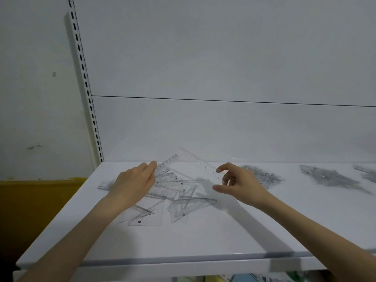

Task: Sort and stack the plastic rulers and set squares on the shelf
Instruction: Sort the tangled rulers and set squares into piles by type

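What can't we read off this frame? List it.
All head view.
1. Piece count in the central pile: clear plastic overlaps, and the left hand covers part.
2. Far pile: blurred, rulers or set squares unclear.
3. Edge pile: cut off by the right edge.
4. Items under the shelf: cut by the bottom edge.

Clear rulers (200, 162) and set squares (179, 208) lie jumbled on the shelf (203, 239).
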A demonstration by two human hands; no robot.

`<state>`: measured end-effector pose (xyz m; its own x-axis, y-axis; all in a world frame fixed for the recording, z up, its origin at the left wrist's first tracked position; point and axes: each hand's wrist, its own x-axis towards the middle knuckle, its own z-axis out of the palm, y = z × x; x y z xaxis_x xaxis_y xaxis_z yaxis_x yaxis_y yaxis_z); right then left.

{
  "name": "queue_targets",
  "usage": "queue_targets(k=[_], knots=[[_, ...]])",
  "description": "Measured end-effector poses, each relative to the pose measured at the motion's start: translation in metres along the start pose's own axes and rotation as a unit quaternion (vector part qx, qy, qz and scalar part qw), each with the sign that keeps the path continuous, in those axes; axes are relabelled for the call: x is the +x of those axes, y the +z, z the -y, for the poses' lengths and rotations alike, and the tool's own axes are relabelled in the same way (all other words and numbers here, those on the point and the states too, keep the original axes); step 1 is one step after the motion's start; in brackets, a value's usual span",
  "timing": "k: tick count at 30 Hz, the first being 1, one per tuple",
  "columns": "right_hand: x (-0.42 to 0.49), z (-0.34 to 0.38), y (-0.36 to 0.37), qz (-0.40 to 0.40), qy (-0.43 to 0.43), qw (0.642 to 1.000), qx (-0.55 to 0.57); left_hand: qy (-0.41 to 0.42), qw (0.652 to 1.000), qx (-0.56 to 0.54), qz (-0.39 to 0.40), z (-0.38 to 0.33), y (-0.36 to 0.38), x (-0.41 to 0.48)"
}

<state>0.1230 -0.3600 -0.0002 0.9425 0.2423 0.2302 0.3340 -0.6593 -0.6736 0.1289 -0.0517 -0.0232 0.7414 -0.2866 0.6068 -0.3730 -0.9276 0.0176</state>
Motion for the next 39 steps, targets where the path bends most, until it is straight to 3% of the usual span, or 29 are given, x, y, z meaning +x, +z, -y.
queue_targets(k=[5,17,22,26,33,39], knots=[[-0.018,-0.017,-0.018,-0.045,0.003,0.999,-0.02,0.0,0.996,0.029,0.087,-0.029,0.008,0.013],[-0.058,-0.112,-0.113,-0.116,0.06,0.991,-0.04,-0.002,0.982,-0.114,0.148,-0.154,0.04,0.079],[-0.08,-0.183,-0.184,-0.131,0.076,0.988,-0.039,0.0,0.974,-0.178,0.139,-0.242,0.077,0.12],[-0.108,-0.258,-0.258,-0.141,0.104,0.983,-0.058,0.014,0.976,-0.16,0.146,-0.336,0.108,0.159],[-0.151,-0.405,-0.363,-0.148,0.192,0.952,-0.187,0.056,0.974,-0.16,0.151,-0.472,0.152,0.185],[-0.151,-0.446,-0.371,-0.132,0.12,0.946,-0.271,0.041,0.97,-0.181,0.155,-0.504,0.164,0.197]])
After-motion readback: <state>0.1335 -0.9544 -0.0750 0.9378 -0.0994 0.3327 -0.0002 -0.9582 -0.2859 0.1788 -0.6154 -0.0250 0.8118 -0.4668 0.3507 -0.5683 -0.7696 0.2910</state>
